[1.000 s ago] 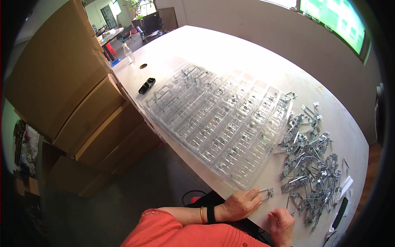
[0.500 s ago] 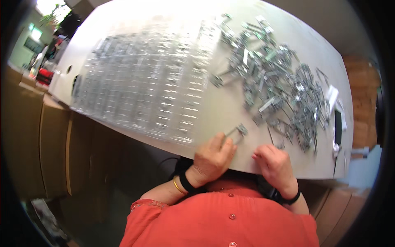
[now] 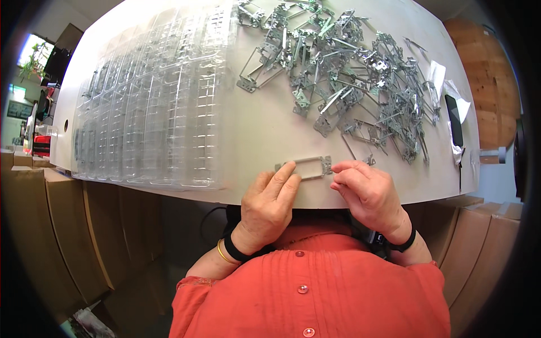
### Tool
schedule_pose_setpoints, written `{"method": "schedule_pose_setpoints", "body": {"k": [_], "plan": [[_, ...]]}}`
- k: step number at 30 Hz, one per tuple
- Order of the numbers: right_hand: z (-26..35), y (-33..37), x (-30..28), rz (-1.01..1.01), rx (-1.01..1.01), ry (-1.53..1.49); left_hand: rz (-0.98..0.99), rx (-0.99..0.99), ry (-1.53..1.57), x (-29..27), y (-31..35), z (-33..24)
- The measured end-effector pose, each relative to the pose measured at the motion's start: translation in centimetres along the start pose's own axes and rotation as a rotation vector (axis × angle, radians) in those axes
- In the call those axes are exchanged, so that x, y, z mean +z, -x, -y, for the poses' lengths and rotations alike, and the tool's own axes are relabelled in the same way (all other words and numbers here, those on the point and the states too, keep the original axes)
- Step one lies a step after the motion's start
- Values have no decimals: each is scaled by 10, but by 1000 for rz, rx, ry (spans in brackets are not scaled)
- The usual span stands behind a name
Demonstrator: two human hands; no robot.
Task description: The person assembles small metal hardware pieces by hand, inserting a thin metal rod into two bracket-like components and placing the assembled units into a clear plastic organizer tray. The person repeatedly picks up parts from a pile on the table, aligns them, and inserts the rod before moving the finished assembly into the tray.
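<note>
Flat metal frame [image 3: 304, 168] pinched at both ends, low on the tabletop [image 3: 265, 129].

Clear plastic trays [image 3: 152, 101] stacked at 10 o'clock, compartments holding small parts too faint to identify. Loose heap of metal brackets [image 3: 349, 73] at 1 o'clock. Left hand [image 3: 270, 203] grip closed on the frame's left end, right hand [image 3: 366, 194] grip closed on its right end. Dark phone [image 3: 453, 119] at 3 o'clock.

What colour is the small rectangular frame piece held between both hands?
Silver-grey metal frame, head view.
</note>
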State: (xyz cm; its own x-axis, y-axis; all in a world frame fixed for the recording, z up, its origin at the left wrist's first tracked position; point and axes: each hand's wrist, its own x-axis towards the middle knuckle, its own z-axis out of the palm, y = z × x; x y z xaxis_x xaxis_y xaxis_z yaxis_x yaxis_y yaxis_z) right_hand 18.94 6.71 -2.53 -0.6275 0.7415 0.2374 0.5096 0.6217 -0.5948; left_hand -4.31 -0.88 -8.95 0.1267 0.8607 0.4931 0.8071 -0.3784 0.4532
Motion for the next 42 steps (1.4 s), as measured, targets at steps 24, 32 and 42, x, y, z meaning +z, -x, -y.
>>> {"method": "schedule_pose_setpoints", "body": {"k": [24,32,42], "plan": [[-25,32,-9,-70,176,-28,-5,-3,74,28,-24,-33],[-30,27,-19,-125,196,-27,-15,32,45,31,-23,-30],[-26,23,-8,-110,80,-14,33,99,101,21,-10,-25]]}}
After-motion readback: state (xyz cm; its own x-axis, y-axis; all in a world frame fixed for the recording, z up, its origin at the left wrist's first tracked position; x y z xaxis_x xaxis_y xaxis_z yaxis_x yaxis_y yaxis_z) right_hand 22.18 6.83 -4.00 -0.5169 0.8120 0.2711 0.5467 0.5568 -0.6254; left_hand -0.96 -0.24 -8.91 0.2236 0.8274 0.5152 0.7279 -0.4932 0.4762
